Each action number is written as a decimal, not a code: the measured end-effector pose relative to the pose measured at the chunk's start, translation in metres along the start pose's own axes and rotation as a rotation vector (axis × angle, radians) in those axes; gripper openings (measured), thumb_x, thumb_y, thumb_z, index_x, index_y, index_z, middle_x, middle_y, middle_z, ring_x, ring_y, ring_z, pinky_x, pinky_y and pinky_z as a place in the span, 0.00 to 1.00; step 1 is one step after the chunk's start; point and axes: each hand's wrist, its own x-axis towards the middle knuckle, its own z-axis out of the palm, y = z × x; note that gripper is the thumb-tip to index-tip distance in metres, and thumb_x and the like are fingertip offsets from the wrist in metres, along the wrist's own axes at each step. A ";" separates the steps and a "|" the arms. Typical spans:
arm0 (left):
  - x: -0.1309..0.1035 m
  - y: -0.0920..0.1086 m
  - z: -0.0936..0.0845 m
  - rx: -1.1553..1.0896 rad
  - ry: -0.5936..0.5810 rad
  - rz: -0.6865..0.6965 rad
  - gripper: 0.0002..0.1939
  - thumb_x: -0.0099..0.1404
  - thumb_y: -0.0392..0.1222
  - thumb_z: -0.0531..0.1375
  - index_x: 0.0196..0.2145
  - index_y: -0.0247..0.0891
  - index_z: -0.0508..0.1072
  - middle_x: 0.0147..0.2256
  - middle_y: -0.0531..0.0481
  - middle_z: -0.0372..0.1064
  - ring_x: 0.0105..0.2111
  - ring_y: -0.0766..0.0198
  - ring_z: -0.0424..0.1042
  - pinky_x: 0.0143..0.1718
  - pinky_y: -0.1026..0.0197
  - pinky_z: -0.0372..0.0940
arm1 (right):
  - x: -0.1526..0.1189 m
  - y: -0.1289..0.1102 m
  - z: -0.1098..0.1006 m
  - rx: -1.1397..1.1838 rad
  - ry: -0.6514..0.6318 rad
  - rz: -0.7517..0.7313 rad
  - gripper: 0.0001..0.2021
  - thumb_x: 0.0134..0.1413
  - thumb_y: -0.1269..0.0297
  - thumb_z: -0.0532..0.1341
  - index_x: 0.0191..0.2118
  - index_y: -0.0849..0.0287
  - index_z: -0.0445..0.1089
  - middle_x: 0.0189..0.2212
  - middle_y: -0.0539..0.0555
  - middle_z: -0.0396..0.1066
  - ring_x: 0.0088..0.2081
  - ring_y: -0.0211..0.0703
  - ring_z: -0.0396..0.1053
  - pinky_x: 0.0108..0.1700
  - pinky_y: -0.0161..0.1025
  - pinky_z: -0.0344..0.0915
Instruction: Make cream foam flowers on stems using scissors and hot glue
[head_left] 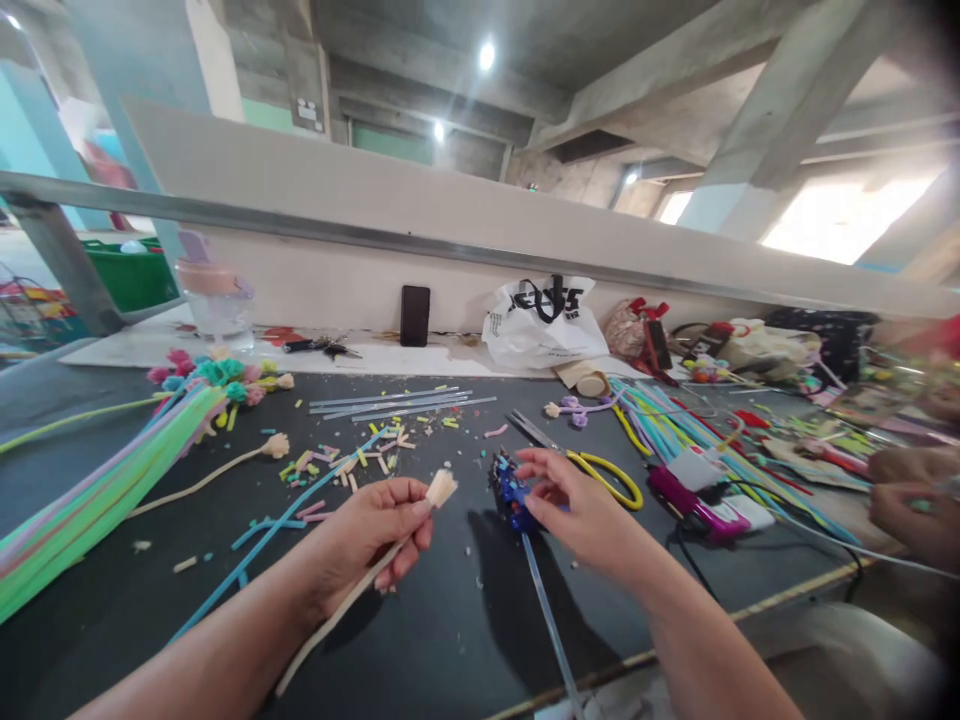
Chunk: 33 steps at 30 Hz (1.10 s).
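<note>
Pinched in my left hand (394, 525) is a beige stem (337, 612) with a cream frayed bundle (441, 488) at its top. My right hand (559, 495) has curled fingers over a blue glue gun (512, 492); whether it grips or only touches it is hard to tell. A clear glue stick (547, 610) runs from the blue tool toward the table's front edge. Scissors with yellow handles (615, 478) lie just behind my right hand. A light blue stem (277, 530) lies left of my left hand, near small cut pieces (375, 455).
Bundled green stems (112, 490) and fluffy flowers (225, 375) lie left. Clear sticks (397, 402), a phone (415, 316) and a white bag (544, 325) are farther back. At right are a magenta tool (697, 505), cables and another person's hands (911, 500).
</note>
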 end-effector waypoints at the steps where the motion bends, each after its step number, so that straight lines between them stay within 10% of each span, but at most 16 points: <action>1: 0.001 0.000 -0.002 -0.024 0.003 0.002 0.09 0.59 0.42 0.59 0.28 0.34 0.65 0.20 0.56 0.64 0.09 0.80 0.53 0.08 0.76 0.48 | -0.001 0.007 -0.006 -0.151 -0.008 -0.010 0.21 0.45 0.72 0.55 0.49 0.58 0.61 0.43 0.56 0.67 0.40 0.44 0.66 0.45 0.45 0.61; 14: 0.008 0.003 -0.012 -0.232 0.153 0.008 0.05 0.56 0.34 0.62 0.30 0.31 0.68 0.20 0.54 0.63 0.12 0.80 0.55 0.10 0.77 0.47 | -0.002 0.028 0.002 -0.770 -0.103 0.048 0.31 0.34 0.81 0.53 0.51 0.61 0.61 0.50 0.62 0.64 0.52 0.53 0.61 0.51 0.46 0.55; 19: 0.008 0.002 -0.014 -0.263 0.138 0.023 0.05 0.57 0.34 0.61 0.31 0.31 0.68 0.21 0.54 0.63 0.13 0.79 0.55 0.10 0.77 0.47 | 0.008 0.026 0.003 -0.736 0.029 0.055 0.26 0.36 0.79 0.54 0.48 0.63 0.63 0.45 0.63 0.68 0.46 0.54 0.66 0.46 0.45 0.59; 27: 0.012 0.001 -0.013 -0.193 0.129 0.110 0.08 0.57 0.39 0.61 0.31 0.32 0.67 0.21 0.54 0.64 0.14 0.77 0.58 0.10 0.75 0.51 | -0.010 0.011 0.013 0.073 0.230 0.105 0.17 0.42 0.52 0.62 0.35 0.60 0.71 0.28 0.54 0.75 0.31 0.49 0.72 0.31 0.40 0.68; 33: 0.010 0.000 -0.008 -0.105 0.175 0.145 0.11 0.55 0.43 0.61 0.26 0.34 0.64 0.20 0.55 0.64 0.13 0.77 0.58 0.10 0.75 0.53 | -0.028 -0.003 0.043 -0.015 0.370 0.053 0.21 0.32 0.53 0.67 0.36 0.57 0.72 0.29 0.55 0.75 0.30 0.50 0.73 0.31 0.40 0.71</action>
